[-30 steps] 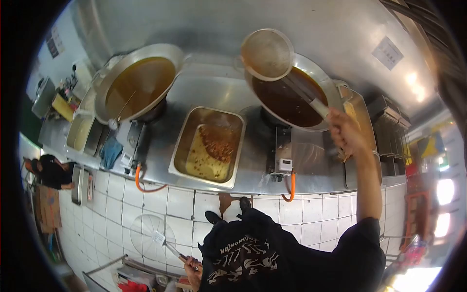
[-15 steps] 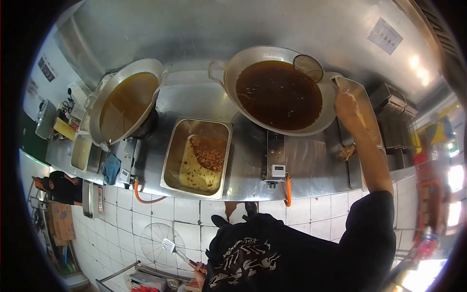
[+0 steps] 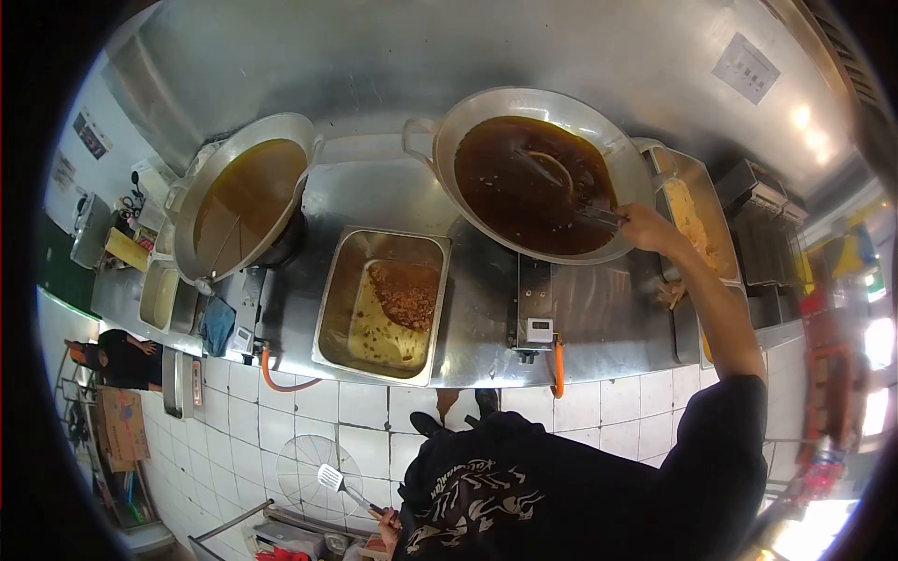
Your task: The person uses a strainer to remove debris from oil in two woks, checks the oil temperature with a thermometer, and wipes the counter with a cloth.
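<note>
My right hand [image 3: 647, 230] is closed around the handle of a round skimmer [image 3: 599, 216] at the right rim of a large wok [image 3: 524, 100]. The skimmer's head is sunk in the dark brown oil [image 3: 514, 201]; part of its curved rim shows at the surface. Low in the view, away from the counter, my left hand [image 3: 389, 528] grips a slotted spatula [image 3: 331, 478] with its metal blade pointing outward. A deep steel pan [image 3: 326, 323] with yellowish liquid and brown bits stands left of the wok on the counter.
A second wok [image 3: 299, 126] of lighter brown oil is at the left. Right of the large wok stands a tray [image 3: 720, 210] of yellow food. Orange hoses [image 3: 557, 366] hang at the counter's front. Another person [image 3: 129, 360] is at far left.
My right hand has come down and towards me along the wok's right rim. The skimmer has gone from the upper right rim into the oil. The left hand still holds the spatula.
</note>
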Demonstrator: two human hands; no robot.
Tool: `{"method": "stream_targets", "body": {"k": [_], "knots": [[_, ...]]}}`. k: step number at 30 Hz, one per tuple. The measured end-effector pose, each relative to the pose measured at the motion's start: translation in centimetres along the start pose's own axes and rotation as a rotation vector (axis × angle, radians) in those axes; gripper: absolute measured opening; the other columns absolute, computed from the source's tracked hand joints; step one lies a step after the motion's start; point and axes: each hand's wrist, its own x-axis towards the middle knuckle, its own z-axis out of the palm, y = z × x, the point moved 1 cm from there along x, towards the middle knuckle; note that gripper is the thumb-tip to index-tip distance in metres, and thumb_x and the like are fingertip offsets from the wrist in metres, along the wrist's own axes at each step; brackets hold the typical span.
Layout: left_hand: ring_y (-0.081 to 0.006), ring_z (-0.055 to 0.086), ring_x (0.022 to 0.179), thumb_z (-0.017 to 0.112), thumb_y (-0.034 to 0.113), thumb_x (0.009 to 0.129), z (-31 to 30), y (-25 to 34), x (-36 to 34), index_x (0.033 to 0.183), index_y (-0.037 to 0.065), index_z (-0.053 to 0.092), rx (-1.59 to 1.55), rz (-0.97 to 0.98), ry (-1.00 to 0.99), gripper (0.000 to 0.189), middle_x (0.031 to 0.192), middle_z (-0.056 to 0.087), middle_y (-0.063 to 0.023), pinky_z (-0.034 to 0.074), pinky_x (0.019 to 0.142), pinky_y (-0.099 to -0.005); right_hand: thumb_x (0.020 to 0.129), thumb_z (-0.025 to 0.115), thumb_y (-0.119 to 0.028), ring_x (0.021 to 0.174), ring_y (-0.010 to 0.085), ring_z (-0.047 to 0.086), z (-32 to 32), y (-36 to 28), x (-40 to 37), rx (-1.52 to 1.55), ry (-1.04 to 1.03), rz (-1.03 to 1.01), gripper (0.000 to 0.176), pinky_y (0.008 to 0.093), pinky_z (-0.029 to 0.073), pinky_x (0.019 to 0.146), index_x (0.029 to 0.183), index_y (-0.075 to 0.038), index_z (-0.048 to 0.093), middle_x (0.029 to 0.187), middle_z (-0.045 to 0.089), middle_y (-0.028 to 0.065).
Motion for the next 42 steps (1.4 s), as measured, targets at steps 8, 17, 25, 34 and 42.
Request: {"method": "stream_targets", "body": {"k": [8, 17, 25, 34, 42], "knots": [[-0.009, 0.029, 0.044, 0.063, 0.001, 0.079, 1.5, 0.5, 0.2, 0.071, 0.013, 0.042, -0.065, -0.029, -0.006, 0.025, 0.054, 0.033, 0.004, 0.027, 0.043, -0.0238, 0.089, 0.045, -0.012, 0.045, 0.0059, 0.033, -0.4, -4.9, -0.3, 0.542, -0.187, 0.3, 0.033, 0.0226, 0.023, 0.034, 0.119, -0.006, 0.059, 0.06, 0.039, -0.0019], [-0.0094, 0.029, 0.043, 0.062, 0.003, 0.078, 5.9, 1.2, -1.6, 0.068, 0.013, 0.041, -0.056, 0.057, 0.058, 0.025, 0.053, 0.033, 0.0038, 0.027, 0.044, -0.0231, 0.093, 0.043, -0.013, 0.044, 0.0045, 0.026, -0.6, -6.4, 0.0, 0.888, -0.213, 0.305, 0.036, 0.0224, 0.019, 0.037, 0.127, -0.005, 0.051, 0.061, 0.036, -0.0026], [-0.0092, 0.031, 0.043, 0.062, 0.007, 0.081, 6.0, 2.2, -1.4, 0.063, 0.015, 0.037, 0.145, 0.052, 0.023, 0.032, 0.052, 0.031, 0.0047, 0.031, 0.044, -0.0235, 0.095, 0.043, -0.016, 0.043, 0.0028, 0.024, -2.7, -10.0, -1.8, 1.023, -0.075, 0.27, 0.036, 0.0208, 0.017, 0.037, 0.13, -0.008, 0.047, 0.061, 0.035, -0.0051], [-0.0094, 0.031, 0.042, 0.062, 0.009, 0.082, 4.5, 1.8, -0.7, 0.064, 0.014, 0.039, 0.053, 0.008, -0.057, 0.03, 0.052, 0.031, 0.0043, 0.033, 0.044, -0.0243, 0.095, 0.044, -0.018, 0.043, 0.0018, 0.023, -2.8, -9.2, -3.2, 1.03, -0.061, 0.277, 0.039, 0.02, 0.018, 0.036, 0.133, -0.01, 0.043, 0.061, 0.035, -0.0061], [-0.009, 0.03, 0.043, 0.063, 0.006, 0.08, 8.1, 2.9, -2.7, 0.066, 0.014, 0.041, 0.081, 0.027, 0.038, 0.027, 0.053, 0.032, 0.0046, 0.03, 0.043, -0.0236, 0.094, 0.044, -0.018, 0.042, 0.0028, 0.024, -0.3, -6.3, -3.6, 0.947, -0.057, 0.42, 0.041, 0.0202, 0.019, 0.037, 0.134, -0.007, 0.041, 0.061, 0.035, -0.0048]]}}
